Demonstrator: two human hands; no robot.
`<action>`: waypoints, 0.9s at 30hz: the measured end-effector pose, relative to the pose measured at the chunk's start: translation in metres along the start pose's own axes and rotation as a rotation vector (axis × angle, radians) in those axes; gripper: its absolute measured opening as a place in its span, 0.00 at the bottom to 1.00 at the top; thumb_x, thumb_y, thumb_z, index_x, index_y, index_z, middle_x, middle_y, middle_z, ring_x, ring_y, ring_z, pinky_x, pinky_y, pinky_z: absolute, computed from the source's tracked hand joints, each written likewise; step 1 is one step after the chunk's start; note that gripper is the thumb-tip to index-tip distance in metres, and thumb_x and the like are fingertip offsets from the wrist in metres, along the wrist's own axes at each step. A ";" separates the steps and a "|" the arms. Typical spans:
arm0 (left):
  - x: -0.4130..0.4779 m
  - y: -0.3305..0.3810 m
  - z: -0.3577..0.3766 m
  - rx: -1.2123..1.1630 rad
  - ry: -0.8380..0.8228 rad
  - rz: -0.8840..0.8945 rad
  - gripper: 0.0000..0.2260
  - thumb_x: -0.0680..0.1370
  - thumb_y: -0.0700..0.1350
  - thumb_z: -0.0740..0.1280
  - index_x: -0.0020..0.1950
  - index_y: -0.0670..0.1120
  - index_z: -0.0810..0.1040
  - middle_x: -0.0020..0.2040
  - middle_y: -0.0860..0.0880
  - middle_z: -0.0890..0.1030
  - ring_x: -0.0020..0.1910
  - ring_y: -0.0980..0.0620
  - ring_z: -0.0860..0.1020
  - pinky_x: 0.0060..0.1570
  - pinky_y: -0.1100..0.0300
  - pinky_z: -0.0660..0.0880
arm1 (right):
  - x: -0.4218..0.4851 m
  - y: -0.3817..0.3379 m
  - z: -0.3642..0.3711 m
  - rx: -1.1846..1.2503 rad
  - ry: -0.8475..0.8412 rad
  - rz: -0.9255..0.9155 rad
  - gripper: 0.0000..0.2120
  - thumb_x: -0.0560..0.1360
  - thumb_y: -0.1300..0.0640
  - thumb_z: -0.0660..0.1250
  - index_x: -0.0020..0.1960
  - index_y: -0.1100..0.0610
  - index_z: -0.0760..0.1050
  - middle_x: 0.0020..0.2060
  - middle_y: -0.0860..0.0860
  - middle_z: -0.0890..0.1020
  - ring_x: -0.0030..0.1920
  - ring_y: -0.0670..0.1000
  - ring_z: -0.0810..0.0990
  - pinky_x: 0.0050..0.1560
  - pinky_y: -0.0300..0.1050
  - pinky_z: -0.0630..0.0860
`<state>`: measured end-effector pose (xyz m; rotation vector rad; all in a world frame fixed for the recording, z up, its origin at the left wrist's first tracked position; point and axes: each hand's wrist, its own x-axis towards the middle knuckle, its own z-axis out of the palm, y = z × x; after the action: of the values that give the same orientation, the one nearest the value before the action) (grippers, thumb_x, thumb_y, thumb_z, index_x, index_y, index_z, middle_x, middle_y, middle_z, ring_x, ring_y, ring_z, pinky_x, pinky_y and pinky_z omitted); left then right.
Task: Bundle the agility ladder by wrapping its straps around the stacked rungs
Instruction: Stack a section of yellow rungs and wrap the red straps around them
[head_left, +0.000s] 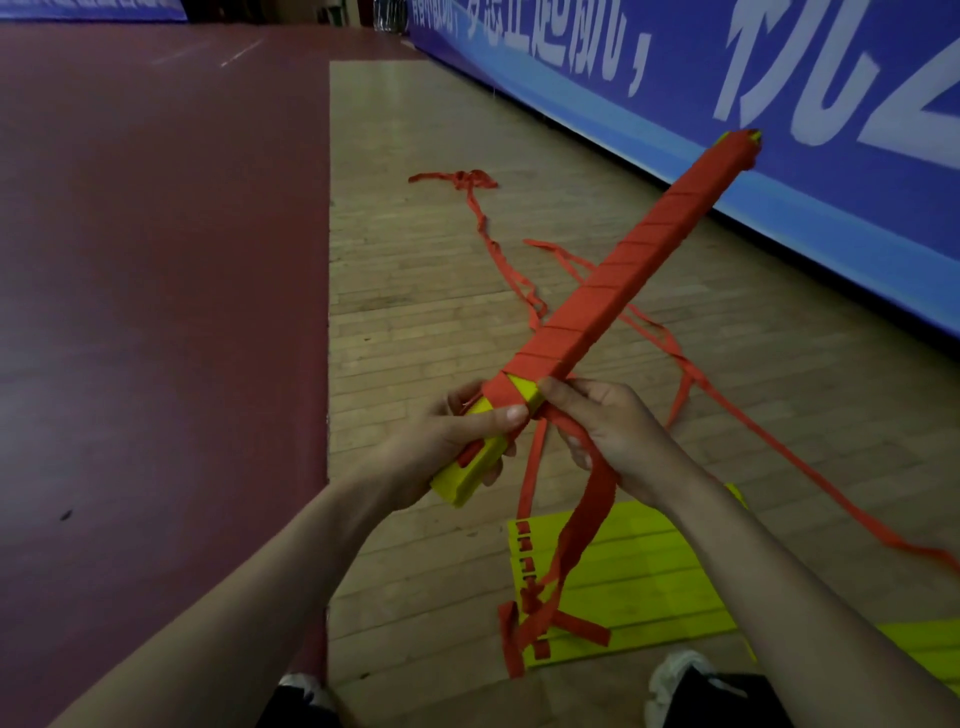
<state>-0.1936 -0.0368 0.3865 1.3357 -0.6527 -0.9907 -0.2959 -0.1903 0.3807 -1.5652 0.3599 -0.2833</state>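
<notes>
A long stack of yellow rungs (527, 391) slants from lower left to upper right, most of it covered in spiral turns of red strap (639, 244). My left hand (457, 441) grips the bare yellow near end. My right hand (608, 431) holds the loose red strap (587, 509) just under the stack, beside the last turn. The strap hangs down from that hand toward the floor.
More yellow rungs (639, 577) lie flat on the wooden floor by my feet. Loose red straps (498, 249) trail across the floor toward a blue banner (779, 104) on the right. A dark red floor area (156, 312) lies to the left.
</notes>
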 end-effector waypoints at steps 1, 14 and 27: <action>0.000 -0.001 0.000 0.024 0.021 0.021 0.17 0.72 0.44 0.72 0.57 0.39 0.75 0.35 0.44 0.78 0.29 0.48 0.74 0.28 0.60 0.74 | -0.001 0.000 0.001 -0.013 -0.013 -0.013 0.14 0.73 0.51 0.67 0.45 0.63 0.79 0.19 0.45 0.71 0.18 0.41 0.67 0.21 0.32 0.62; 0.008 -0.020 0.018 0.649 0.355 0.304 0.21 0.72 0.53 0.73 0.56 0.44 0.69 0.39 0.46 0.80 0.29 0.49 0.79 0.29 0.50 0.77 | 0.001 -0.001 0.005 -0.228 0.265 -0.043 0.34 0.67 0.32 0.68 0.36 0.66 0.78 0.25 0.56 0.75 0.28 0.48 0.70 0.32 0.45 0.67; 0.014 -0.038 0.027 1.202 0.468 0.739 0.16 0.80 0.57 0.57 0.59 0.48 0.60 0.35 0.55 0.71 0.26 0.49 0.75 0.22 0.53 0.72 | -0.001 -0.010 0.005 -0.029 0.282 0.001 0.18 0.69 0.45 0.74 0.30 0.58 0.77 0.20 0.45 0.67 0.21 0.43 0.64 0.25 0.35 0.62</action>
<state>-0.2183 -0.0601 0.3515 1.9906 -1.3177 0.4476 -0.2945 -0.1857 0.3909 -1.5557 0.5866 -0.5024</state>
